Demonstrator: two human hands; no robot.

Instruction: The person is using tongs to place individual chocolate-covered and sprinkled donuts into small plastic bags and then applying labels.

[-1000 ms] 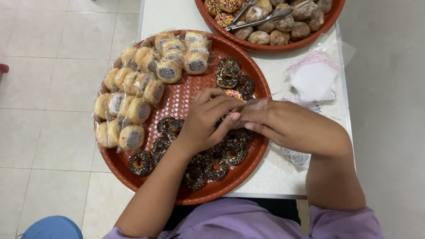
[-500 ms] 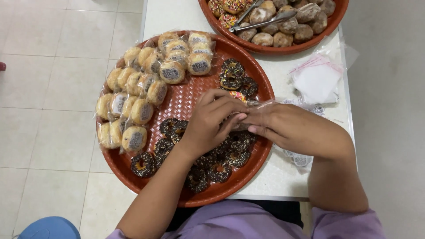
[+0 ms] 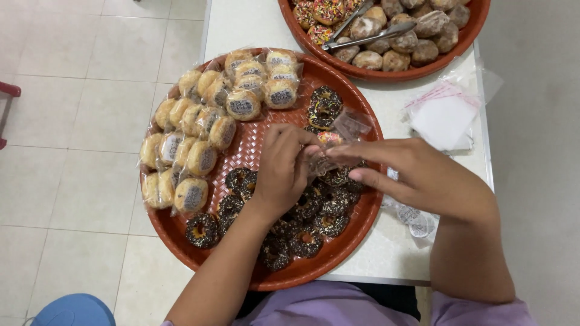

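Together, the left hand (image 3: 283,172) and the right hand (image 3: 417,175) are meeting over the middle of a round red woven tray (image 3: 347,256), pinching a small clear plastic bag (image 3: 338,142) between them. The left fingers are curling tightly around the bag's near side, while the right thumb and forefinger are closing narrowly on its other side; a sprinkled doughnut (image 3: 329,139) is showing through the film, though how far it is sitting inside the bag I cannot tell. The bag's loose open end is sticking up just beyond the fingertips.

Directly beneath the grip and nearer the body, chocolate doughnuts with sprinkles (image 3: 302,238) are lying packed together, touching one another, on the tray's near half. Left of the grip, wrapped pale round buns (image 3: 187,151) are standing in rows along the tray's left edge, each sealed in clear film. Just beyond the grip, two more dark doughnuts (image 3: 325,104) are resting beside further wrapped buns.

Right of the right hand, small round stickers (image 3: 414,220) are lying on the white table (image 3: 241,24), near the wrist. Farther out to the right, a stack of empty clear bags (image 3: 444,118) is sitting on the table. Beyond everything, a second red tray (image 3: 302,33) is holding sugared doughnuts (image 3: 417,45), colourfully sprinkled ones (image 3: 320,15), and metal tongs (image 3: 368,30) lying across them.
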